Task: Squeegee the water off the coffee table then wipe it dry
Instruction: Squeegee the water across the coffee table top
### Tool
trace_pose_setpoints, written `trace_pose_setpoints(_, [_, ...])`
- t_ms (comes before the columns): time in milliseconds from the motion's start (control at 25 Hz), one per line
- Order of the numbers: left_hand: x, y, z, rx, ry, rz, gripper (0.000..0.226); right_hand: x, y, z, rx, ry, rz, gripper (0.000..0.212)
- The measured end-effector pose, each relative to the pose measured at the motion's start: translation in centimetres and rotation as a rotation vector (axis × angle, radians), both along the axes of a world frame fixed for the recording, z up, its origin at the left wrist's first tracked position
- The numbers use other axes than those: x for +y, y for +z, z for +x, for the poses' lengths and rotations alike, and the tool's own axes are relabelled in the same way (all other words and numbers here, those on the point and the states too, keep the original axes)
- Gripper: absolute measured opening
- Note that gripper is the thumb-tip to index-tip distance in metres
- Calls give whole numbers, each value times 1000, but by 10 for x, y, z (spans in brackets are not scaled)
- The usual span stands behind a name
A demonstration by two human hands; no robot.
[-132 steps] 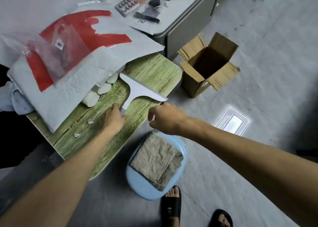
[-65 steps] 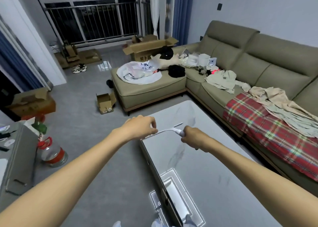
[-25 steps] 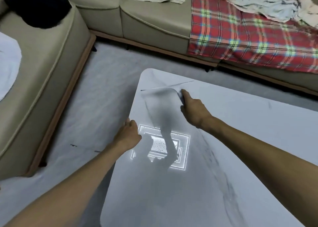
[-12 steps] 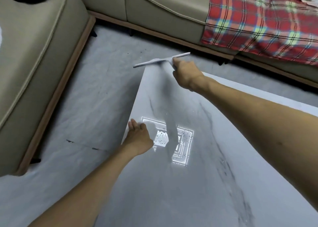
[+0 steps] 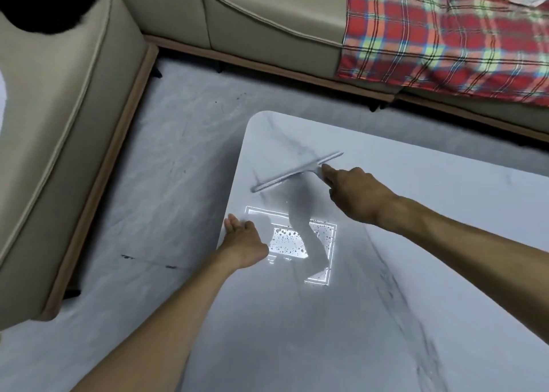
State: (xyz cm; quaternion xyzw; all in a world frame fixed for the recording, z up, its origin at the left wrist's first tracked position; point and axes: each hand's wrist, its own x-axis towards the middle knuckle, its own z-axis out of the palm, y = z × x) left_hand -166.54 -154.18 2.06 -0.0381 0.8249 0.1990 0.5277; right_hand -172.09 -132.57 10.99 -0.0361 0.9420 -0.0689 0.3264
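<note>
A white marble-look coffee table (image 5: pixel 445 201) fills the lower right of the head view. Water droplets (image 5: pixel 286 240) show where a ceiling light reflects on its top. My right hand (image 5: pixel 355 194) grips the handle of a white squeegee (image 5: pixel 292 173), whose blade lies slanted on the table near the far left corner. My left hand (image 5: pixel 242 240) rests flat on the table's left edge, fingers together, holding nothing.
A beige L-shaped sofa (image 5: pixel 68 100) wraps around the left and far sides, close to the table. A red plaid blanket (image 5: pixel 439 37) covers the seat at upper right. A black item (image 5: pixel 44 5) lies on the left section. Grey floor (image 5: pixel 172 168) separates table and sofa.
The squeegee was held past the far corner half a second ago; its blade is now down on the tabletop, nearer to me. My left hand stays on the table's left edge.
</note>
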Motion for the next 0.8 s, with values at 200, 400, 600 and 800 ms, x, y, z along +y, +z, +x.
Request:
trace_pose_setpoints(200, [-5, -3, -4, -47, 13, -11, 77, -19, -26, -63, 168, -9, 43, 58])
trace_pose_setpoints(400, [-10, -6, -4, -65, 19, -18, 75, -10, -31, -27, 144, -69, -4, 58])
trace_pose_setpoints(600, [-11, -3, -3, -52, -5, -6, 81, 27, -7, 46, 2, -50, 19, 61])
trace_pose_setpoints(800, [-6, -1, -2, -49, 3, 1, 78, 43, -3, 13, 137, -70, -18, 33])
